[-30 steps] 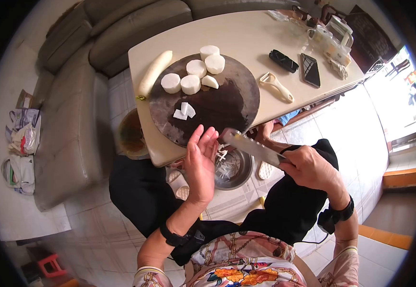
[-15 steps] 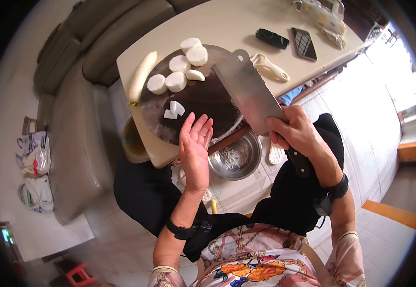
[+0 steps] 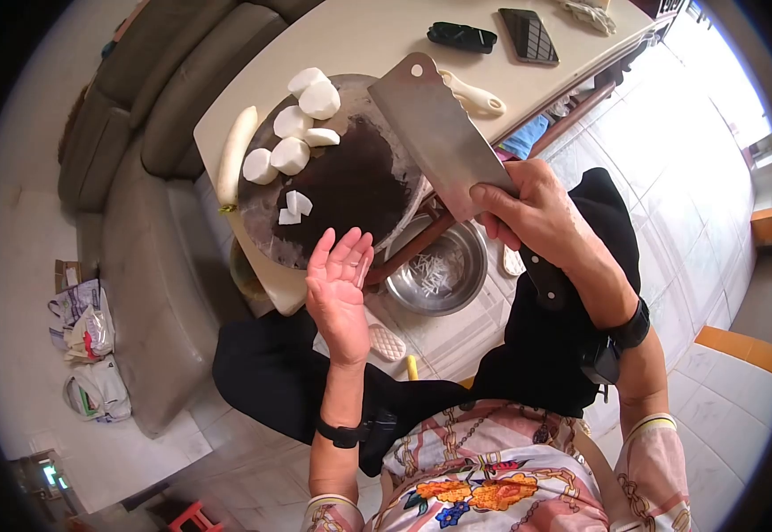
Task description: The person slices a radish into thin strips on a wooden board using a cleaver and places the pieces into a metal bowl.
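My right hand [image 3: 528,208] grips the lower end of a broad cleaver [image 3: 439,133], its blade angled over the right side of a round cutting board [image 3: 350,191]. Palm up, fingers spread, my left hand [image 3: 340,297] is empty at the board's near edge. Several thick white radish rounds [image 3: 290,156] sit on the board's far left part. Small white pieces [image 3: 294,207] lie nearer its middle. Beside the board, a whole white radish [image 3: 239,151] rests on the table.
Beyond the cleaver are a peeler [image 3: 473,93], a dark case [image 3: 462,37] and a phone [image 3: 529,35] on the table [image 3: 350,35]. A metal bowl [image 3: 439,270] with white shreds is on the floor below. A grey sofa [image 3: 151,230] stands at the left.
The view has shifted, so the board, table items and cleaver appear further left and higher. My left hand, still open, appears slightly left. The cleaver remains in my right hand.
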The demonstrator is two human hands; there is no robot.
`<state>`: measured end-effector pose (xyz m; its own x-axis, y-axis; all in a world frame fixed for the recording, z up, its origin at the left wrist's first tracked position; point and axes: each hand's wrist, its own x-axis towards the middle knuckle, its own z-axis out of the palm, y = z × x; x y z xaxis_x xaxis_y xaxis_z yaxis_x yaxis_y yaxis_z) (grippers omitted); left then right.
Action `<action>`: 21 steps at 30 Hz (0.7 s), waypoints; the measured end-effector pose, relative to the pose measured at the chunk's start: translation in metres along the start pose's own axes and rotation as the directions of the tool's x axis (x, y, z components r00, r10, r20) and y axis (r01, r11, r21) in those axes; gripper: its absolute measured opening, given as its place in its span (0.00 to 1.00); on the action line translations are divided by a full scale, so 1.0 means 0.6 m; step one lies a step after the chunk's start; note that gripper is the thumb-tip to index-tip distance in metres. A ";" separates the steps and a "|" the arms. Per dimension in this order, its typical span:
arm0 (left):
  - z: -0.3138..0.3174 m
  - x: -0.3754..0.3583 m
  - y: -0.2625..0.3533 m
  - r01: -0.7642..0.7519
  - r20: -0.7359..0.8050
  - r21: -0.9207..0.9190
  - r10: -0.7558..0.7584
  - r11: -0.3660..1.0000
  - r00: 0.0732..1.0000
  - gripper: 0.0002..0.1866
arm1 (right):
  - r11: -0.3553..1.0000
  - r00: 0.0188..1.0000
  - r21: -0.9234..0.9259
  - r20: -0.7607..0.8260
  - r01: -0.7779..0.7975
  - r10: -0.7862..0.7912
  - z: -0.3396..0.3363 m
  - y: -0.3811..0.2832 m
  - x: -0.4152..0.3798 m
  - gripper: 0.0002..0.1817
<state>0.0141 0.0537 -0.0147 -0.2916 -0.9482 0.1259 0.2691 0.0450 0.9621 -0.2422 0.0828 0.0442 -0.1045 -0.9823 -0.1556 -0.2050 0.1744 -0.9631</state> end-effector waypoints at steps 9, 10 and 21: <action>0.026 0.009 0.005 0.015 -0.082 -0.064 -0.020 0.998 0.996 0.22 | 0.998 0.999 0.045 0.001 0.039 -0.039 -0.003 -0.005 -0.004 0.15; 0.026 0.008 0.002 0.007 -0.057 -0.029 -0.009 1.000 0.998 0.23 | 0.997 0.999 0.060 -0.005 0.046 -0.046 -0.002 -0.003 -0.005 0.14; 0.040 -0.014 -0.093 0.154 0.050 0.194 -0.166 0.969 0.985 0.22 | 0.997 0.995 0.061 -0.089 0.048 -0.042 -0.006 -0.009 -0.013 0.20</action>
<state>-0.0207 0.0670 -0.0636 -0.3779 -0.9255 -0.0238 0.0378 -0.0412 0.9984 -0.2437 0.0896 0.0513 -0.1824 -0.9787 -0.0943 -0.1497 0.1224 -0.9811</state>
